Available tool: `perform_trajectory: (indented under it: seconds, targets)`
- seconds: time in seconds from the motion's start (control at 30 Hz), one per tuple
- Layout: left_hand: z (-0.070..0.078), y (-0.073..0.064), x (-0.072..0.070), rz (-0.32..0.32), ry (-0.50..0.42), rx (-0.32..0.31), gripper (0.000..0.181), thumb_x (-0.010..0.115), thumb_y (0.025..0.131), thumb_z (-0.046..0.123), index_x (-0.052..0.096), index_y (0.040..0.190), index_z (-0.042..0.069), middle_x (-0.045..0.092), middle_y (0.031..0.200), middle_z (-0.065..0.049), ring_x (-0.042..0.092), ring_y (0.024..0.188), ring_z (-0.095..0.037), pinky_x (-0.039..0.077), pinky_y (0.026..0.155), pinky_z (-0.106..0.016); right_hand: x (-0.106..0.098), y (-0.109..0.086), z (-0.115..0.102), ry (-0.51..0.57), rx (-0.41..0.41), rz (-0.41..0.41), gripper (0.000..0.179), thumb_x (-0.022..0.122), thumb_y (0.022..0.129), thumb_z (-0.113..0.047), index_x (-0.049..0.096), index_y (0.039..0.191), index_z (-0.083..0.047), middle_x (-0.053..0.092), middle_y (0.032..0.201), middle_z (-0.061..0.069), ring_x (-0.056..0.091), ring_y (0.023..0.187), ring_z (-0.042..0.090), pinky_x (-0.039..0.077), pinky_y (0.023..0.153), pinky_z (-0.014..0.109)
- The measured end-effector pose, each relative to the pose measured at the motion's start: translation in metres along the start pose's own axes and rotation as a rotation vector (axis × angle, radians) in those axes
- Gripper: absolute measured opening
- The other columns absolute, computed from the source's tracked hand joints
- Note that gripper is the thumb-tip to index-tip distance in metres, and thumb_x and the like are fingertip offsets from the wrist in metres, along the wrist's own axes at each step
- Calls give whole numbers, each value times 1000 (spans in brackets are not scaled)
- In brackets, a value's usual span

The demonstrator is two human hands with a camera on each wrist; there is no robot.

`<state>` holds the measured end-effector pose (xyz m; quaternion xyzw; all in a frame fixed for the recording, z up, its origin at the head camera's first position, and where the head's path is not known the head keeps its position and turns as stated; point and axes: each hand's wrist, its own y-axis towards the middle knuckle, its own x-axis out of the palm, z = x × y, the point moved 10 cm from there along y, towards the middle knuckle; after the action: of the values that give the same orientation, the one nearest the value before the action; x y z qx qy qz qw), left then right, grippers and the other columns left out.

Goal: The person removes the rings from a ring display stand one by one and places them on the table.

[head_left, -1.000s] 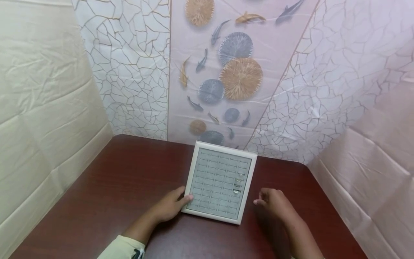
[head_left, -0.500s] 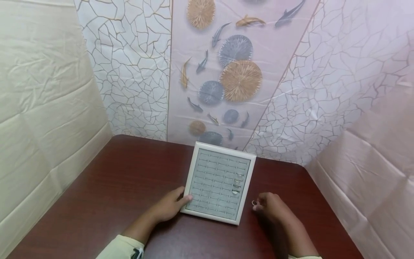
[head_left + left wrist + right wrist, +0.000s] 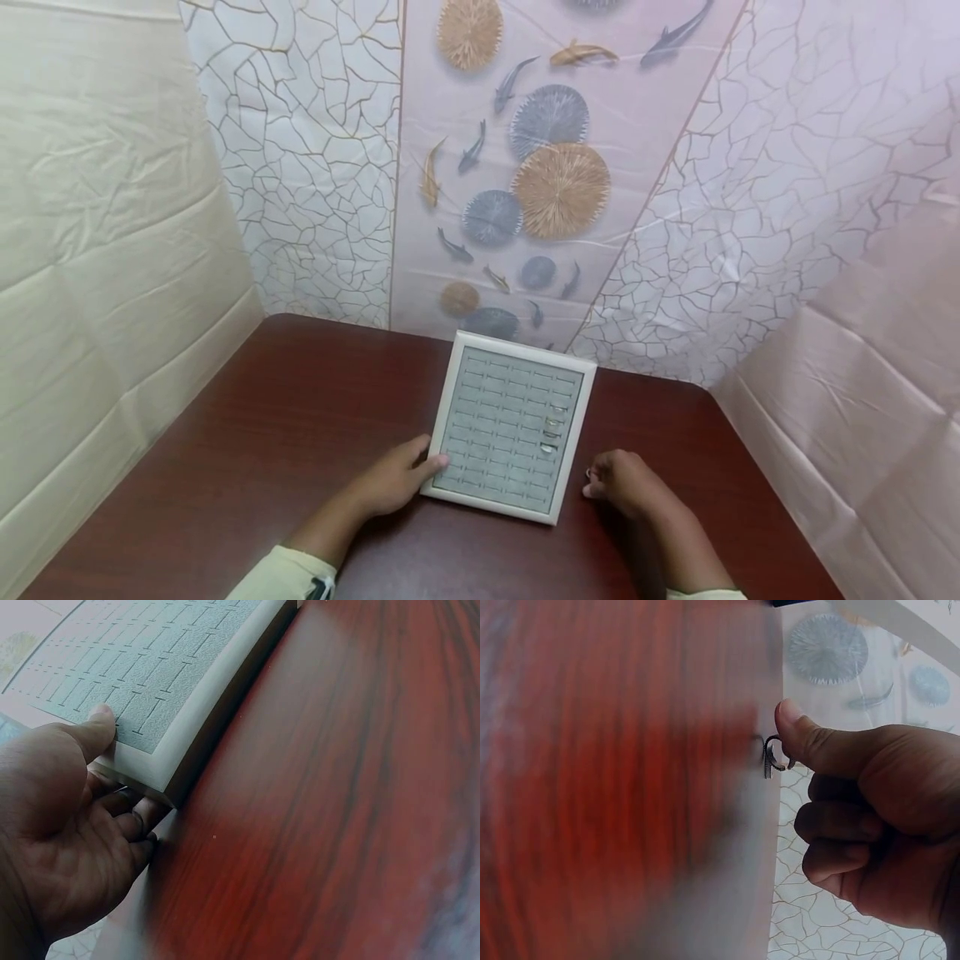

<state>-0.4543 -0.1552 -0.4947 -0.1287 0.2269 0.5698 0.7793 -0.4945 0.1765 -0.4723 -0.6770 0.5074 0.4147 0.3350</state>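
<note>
A white-framed ring display board [image 3: 506, 421] with a grey slotted pad stands tilted on the table. Several rings [image 3: 551, 435] sit in its right-hand column of slots. My left hand [image 3: 390, 479] grips the board's lower left edge, thumb on the front and fingers behind, as the left wrist view confirms. To the right of the board, just above the table, my right hand [image 3: 626, 482] pinches a small ring [image 3: 778, 754] between thumb and forefinger. The other fingers of that hand are curled in. The ring looks dark in the right wrist view, and its details are hard to make out.
The dark red-brown wooden table [image 3: 300, 392] extends around the board. A patterned backdrop [image 3: 555, 192] with fish and round motifs hangs behind it. Beige cloth walls [image 3: 112, 275] enclose the left and right sides.
My right hand has lowered slightly, and a ring now shows at its fingertips that was not visible one second ago. The left hand and the board stay almost in place.
</note>
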Motion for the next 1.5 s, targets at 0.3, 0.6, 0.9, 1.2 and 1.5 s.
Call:
perform_trajectory:
  seconds: [0.3, 0.6, 0.9, 1.2, 1.5]
  targets:
    - [2, -2, 1, -6, -7, 2, 42, 58, 114, 43, 61, 141, 12, 75, 129, -6, 67, 122, -24, 50, 109, -56, -1, -1, 1, -11, 17, 6, 29, 88, 90, -9, 64, 74, -13, 56, 69, -5, 51, 67, 14, 42, 65, 30]
    - [1, -3, 1, -1, -8, -12, 43, 58, 114, 43, 61, 143, 12, 75, 132, -8, 66, 127, -27, 48, 112, -59, -4, -1, 4, -19, 14, 39, 28, 82, 94, -7, 65, 73, -13, 62, 69, -4, 54, 67, 13, 45, 66, 31]
    - [2, -2, 0, 7, 4, -5, 42, 58, 114, 43, 62, 141, 12, 75, 129, -7, 66, 125, -26, 49, 111, -58, -16, 0, 2, 11, 26, 121, 24, 73, 105, -11, 68, 82, -10, 56, 68, 1, 50, 64, 17, 41, 60, 31]
    - [2, -1, 1, 4, 11, 6, 41, 58, 114, 43, 62, 140, 12, 76, 127, -7, 67, 121, -24, 50, 108, -56, -34, -4, -9, -6, 38, 228, 25, 67, 110, -17, 64, 85, -11, 50, 65, 1, 48, 61, 17, 39, 59, 31]
    - [2, -1, 0, 4, 13, 11, 39, 58, 114, 42, 62, 137, 11, 76, 124, -7, 67, 118, -23, 51, 107, -54, -63, -20, -43, -10, -36, 439, 13, 67, 110, -17, 75, 104, -8, 53, 64, -1, 48, 59, 15, 40, 60, 30]
